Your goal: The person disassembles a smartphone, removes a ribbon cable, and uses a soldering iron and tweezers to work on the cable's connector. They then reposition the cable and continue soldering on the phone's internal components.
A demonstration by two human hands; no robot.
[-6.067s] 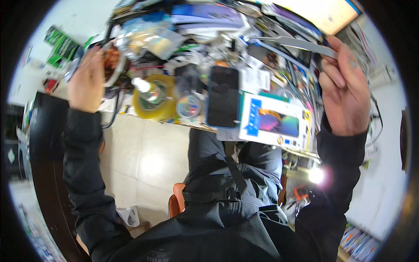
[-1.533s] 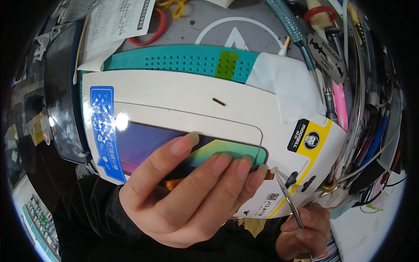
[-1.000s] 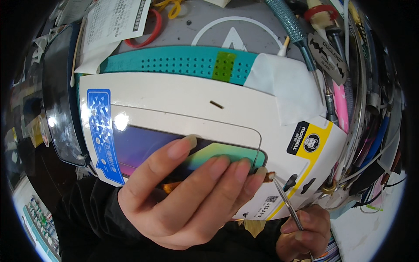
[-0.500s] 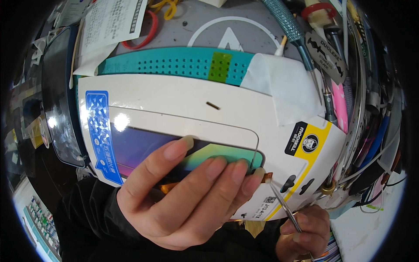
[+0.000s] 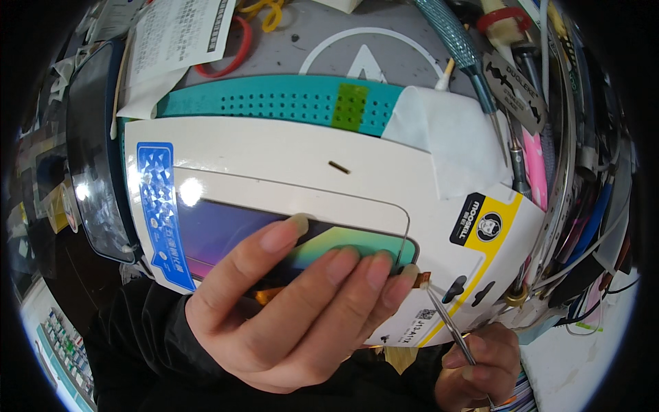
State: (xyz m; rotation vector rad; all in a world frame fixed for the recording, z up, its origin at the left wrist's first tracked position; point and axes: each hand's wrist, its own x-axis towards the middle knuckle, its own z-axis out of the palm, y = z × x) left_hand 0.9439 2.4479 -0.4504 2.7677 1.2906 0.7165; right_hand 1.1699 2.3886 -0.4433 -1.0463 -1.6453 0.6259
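Note:
My left hand [image 5: 295, 323] is closed, with its fingers bent over a copper-orange flex cable [image 5: 425, 279]. One end of the cable pokes out past the fingertips; an orange piece also shows beneath the fingers, and the rest is hidden. In my right hand [image 5: 480, 367], at the lower right, is a pair of metal tweezers [image 5: 449, 325], their tips at the cable's end. Behind the fingers is a white cardboard package [image 5: 274, 147] bearing a picture of a colourful phone screen. A tiny dark strip [image 5: 339, 167] lies on its upper part.
A dark phone-shaped panel [image 5: 99, 154] stands at the left. Beyond the package are a teal perforated strip [image 5: 274, 99], a white cloth [image 5: 453, 137] and a red ring [image 5: 237, 51]. To the right crowd a blue-handled pick [image 5: 453, 38], a razor blade [image 5: 515, 89] and several other tools.
The view has shifted very slightly. Both hands keep their grip, and the tweezer tips stay at the cable's end.

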